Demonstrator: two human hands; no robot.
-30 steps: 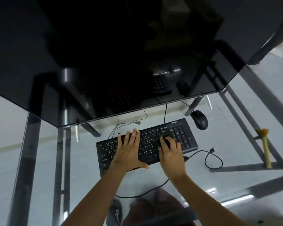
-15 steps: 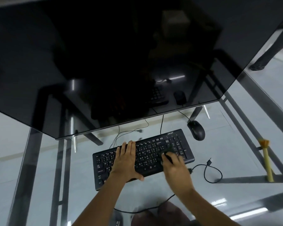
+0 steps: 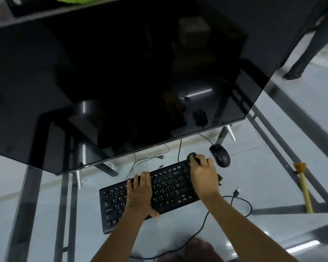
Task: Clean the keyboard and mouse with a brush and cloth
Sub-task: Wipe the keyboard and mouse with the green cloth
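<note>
Both bare forearms reach forward and slightly inward from below. The left hand lies flat, palm down, its fingers straight and close together, the thumb spread out to the side. The right hand is farther forward, its fingers curled round a small dark object whose kind cannot be told.

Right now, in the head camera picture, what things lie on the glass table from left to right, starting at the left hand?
Left hand flat on the keyboard → right hand holding a dark cloth → mouse → loose USB plug → brush.
</note>
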